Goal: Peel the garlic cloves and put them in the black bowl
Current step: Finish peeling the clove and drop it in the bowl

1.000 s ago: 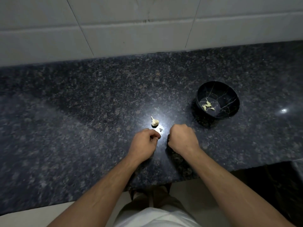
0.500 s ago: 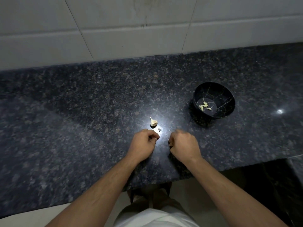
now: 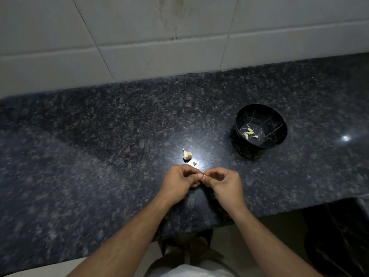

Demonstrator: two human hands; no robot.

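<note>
My left hand [image 3: 179,181] and my right hand [image 3: 224,181] meet fingertip to fingertip just above the dark granite counter [image 3: 99,146]. Together they pinch a small garlic clove [image 3: 205,175], of which only a thin pale sliver shows between the fingers. A partly stripped garlic bulb with its stem [image 3: 187,154] lies on the counter just beyond my hands, with a tiny scrap of skin [image 3: 194,163] beside it. The black bowl [image 3: 279,140] stands to the right of the bulb and holds several peeled cloves [image 3: 250,133].
A white tiled wall [image 3: 159,37] rises behind the counter. The counter's front edge runs below my wrists, and a darker low space opens at the lower right. A bright light reflection sits on the stone by the bulb.
My hands were apart as two closed fists; now they have come together, fingertips touching around the clove. The view has shifted slightly downward.
</note>
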